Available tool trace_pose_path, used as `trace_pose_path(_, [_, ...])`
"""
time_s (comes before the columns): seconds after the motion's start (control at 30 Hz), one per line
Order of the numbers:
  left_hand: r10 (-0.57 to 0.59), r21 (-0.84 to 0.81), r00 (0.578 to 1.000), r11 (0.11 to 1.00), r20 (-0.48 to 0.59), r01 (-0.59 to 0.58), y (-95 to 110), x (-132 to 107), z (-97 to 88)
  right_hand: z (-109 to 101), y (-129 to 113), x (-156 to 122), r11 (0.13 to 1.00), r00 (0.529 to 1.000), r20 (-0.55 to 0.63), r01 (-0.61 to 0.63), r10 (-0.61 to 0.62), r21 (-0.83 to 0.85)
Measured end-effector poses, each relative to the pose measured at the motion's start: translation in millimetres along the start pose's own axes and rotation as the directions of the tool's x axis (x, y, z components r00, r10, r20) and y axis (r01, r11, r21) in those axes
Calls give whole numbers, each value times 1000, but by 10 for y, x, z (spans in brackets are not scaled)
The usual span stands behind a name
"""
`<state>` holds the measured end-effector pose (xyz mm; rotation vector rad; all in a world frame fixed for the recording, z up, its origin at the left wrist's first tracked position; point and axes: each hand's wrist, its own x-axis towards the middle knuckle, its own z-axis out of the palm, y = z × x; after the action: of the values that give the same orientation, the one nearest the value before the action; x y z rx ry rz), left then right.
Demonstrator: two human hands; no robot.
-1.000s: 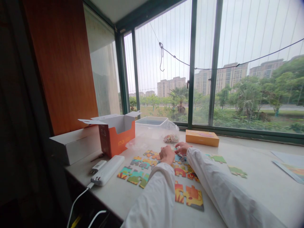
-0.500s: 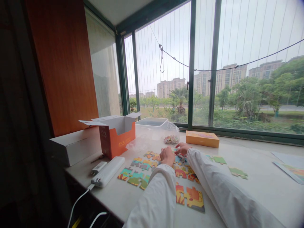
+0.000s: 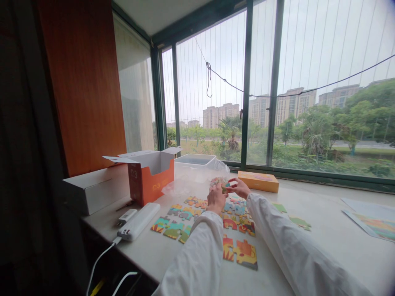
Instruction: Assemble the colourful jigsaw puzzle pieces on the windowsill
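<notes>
Our left hand [image 3: 216, 199] and right hand [image 3: 239, 188] come together and pinch one puzzle piece [image 3: 223, 182] in the air; other pieces [image 3: 245, 254] lie flat below, so we can see them.

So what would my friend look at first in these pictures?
The big green-framed window fills the far side, with tall buildings and trees outside. Colourful jigsaw pieces lie spread on the white sill, an open orange box to their left. Above them, the left hand and right hand hold up one piece.
</notes>
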<state>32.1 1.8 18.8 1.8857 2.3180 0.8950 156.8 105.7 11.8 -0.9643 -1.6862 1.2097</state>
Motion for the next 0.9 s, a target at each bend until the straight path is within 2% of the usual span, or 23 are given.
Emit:
trace_pose_path(0.13, [209, -26, 977, 977, -45, -211, 174, -52, -101, -337, -131, -190, 998, 999, -39, -9, 11, 59])
trace_pose_path(0.3, [465, -29, 885, 884, -29, -466, 458, -247, -247, -805, -244, -673, 997, 998, -64, 13, -8, 80])
trace_pose_path(0.37, [507, -54, 862, 860, -16, -507, 591, -334, -286, -994, -270, -898, 999, 997, -68, 31, -28, 40])
trace_pose_path(0.53, [545, -126, 838, 834, 27, -538, 1043, -505, -299, -1473, -259, -1377, 993, 991, -79, 107, -111, -45])
trace_pose_path(0.63, [554, -144, 830, 829, 74, -540, 1396, -592, -222, -1756, -144, -1555, 993, 987, -118, 107, -113, -53])
trace_pose_path(0.7, [565, -131, 820, 823, 91, -553, 1631, -651, -114, -1942, -12, -1623, 995, 979, -186, 77, -87, -64])
trace_pose_path(0.8, [567, -132, 818, 822, 98, -554, 1912, -750, 135, -2222, 232, -1667, 998, 960, -279, 13, -30, -66])
trace_pose_path(0.9, [537, -126, 839, 842, 94, -525, 2039, -848, 420, -2498, 472, -1689, 995, 942, -335, -51, 18, -89])
